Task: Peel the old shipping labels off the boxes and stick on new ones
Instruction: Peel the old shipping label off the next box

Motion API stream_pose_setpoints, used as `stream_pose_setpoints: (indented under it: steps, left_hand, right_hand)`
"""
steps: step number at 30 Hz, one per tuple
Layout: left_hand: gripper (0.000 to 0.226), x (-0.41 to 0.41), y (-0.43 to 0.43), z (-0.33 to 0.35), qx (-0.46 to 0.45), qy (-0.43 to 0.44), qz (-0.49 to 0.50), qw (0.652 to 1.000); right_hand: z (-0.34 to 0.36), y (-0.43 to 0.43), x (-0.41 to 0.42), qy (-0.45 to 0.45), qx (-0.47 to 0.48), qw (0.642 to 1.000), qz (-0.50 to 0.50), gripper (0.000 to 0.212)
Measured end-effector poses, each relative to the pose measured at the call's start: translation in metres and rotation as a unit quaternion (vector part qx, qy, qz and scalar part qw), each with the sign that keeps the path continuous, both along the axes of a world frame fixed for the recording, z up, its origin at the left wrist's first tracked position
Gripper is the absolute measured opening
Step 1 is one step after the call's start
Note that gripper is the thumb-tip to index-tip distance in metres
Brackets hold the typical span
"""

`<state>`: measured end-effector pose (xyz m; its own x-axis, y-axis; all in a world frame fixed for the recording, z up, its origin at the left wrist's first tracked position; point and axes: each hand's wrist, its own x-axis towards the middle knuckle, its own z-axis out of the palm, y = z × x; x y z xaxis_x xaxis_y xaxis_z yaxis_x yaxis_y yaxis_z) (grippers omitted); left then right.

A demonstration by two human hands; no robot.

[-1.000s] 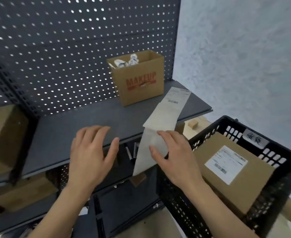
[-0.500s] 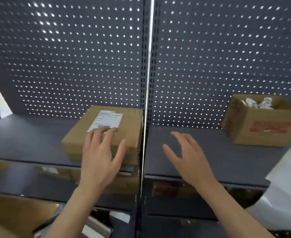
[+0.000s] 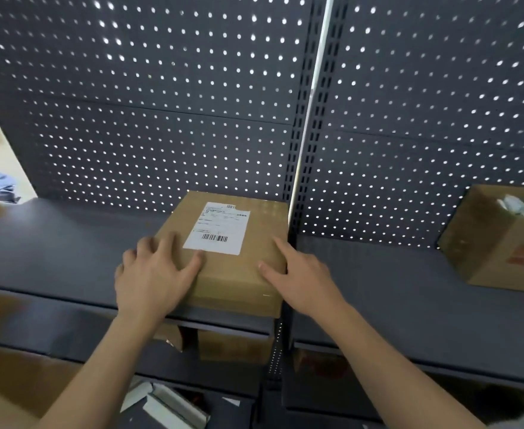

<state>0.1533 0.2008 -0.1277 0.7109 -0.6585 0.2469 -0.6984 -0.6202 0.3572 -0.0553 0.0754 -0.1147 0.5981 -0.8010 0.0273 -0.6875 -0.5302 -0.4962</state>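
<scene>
Hands look released to me: left hand (image 3: 153,275) flat on the box (image 3: 234,275), near-left corner; right hand (image 3: 302,275) against its right edge.

Closed brown cardboard box (image 3: 239,274) lies flat on the dark shelf (image 3: 53,243), white barcoded label (image 3: 217,229) stuck on top.
</scene>
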Motion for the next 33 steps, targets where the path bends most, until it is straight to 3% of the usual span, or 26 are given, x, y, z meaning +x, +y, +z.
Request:
stream_pose_setpoints:
  steps: [4,14,33]
  left_hand:
    - [0.065,-0.007,-0.004,0.001,-0.019,0.017,0.004,1.0]
    - [0.069,-0.059,-0.026,0.008,-0.056,0.048,-0.034,0.997]
    - [0.058,-0.171,-0.083,0.006,-0.038,0.059,-0.161,0.984]
  right_hand:
    - [0.0,0.004,0.003,-0.033,0.015,0.999,-0.008,0.068]
    - [0.003,-0.002,-0.044,-0.097,-0.017,0.993,-0.063,0.064]
    - [0.003,-0.035,-0.17,-0.095,0.01,0.973,-0.209,0.057]
